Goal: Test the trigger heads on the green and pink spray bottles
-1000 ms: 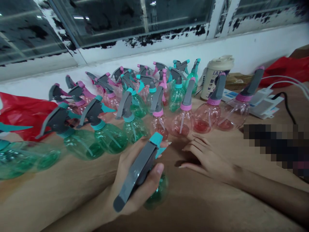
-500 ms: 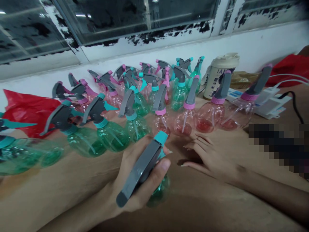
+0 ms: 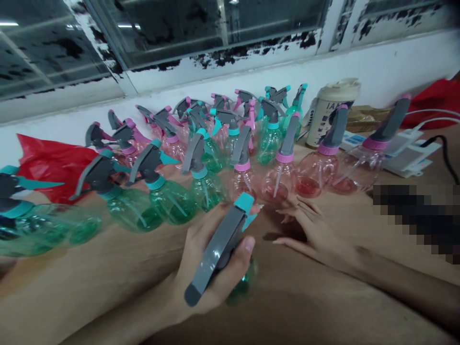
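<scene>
In the head view, my left hand (image 3: 201, 268) is wrapped round the neck of a green spray bottle (image 3: 219, 249) with a grey trigger head and a turquoise nozzle. My fingers and the head hide most of its body. My right hand (image 3: 309, 230) rests on the wooden table with its fingers spread and nothing in them. Just beyond its fingertips stands a pink spray bottle (image 3: 278, 179). Another pink bottle (image 3: 242, 177) is to the left of that one, and a green spray bottle (image 3: 172, 201) stands beyond my left hand.
Several more green and pink spray bottles crowd toward the white wall. A coffee cup (image 3: 332, 112) and a white power strip (image 3: 406, 155) with cables are at the back right. Red plastic bags lie at the left (image 3: 53, 167) and far right (image 3: 436, 105).
The whole view has shifted slightly, so everything appears a little further right. My left hand still grips the green spray bottle, and my right hand stays spread on the table.
</scene>
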The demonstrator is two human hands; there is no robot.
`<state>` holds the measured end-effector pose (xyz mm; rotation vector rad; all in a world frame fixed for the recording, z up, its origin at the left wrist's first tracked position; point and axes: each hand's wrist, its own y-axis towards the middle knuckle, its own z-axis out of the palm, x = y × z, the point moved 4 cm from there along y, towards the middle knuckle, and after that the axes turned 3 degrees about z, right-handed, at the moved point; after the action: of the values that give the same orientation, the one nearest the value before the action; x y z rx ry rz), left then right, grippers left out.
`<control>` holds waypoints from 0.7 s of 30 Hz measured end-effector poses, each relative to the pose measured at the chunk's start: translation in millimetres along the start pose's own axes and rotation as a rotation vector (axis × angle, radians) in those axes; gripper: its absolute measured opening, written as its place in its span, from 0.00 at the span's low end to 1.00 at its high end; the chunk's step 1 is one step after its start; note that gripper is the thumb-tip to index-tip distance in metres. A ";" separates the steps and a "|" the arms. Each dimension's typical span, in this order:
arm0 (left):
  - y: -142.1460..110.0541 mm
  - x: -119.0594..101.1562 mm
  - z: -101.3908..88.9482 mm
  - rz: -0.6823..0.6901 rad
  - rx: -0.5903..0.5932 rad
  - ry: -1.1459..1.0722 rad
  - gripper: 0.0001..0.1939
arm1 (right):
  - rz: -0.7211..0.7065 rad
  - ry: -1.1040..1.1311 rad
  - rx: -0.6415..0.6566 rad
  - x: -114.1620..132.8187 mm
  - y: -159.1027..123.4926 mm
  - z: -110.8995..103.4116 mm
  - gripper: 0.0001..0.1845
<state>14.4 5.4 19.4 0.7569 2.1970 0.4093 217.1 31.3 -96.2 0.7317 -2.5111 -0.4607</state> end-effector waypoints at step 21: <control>-2.5 3.6 3.4 -0.027 -0.014 -0.180 0.14 | -0.088 -0.035 0.079 4.6 -1.4 -3.5 0.18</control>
<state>14.0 5.9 13.9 0.7266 2.0316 0.3298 216.1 26.9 -92.3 0.8743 -2.5495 -0.4103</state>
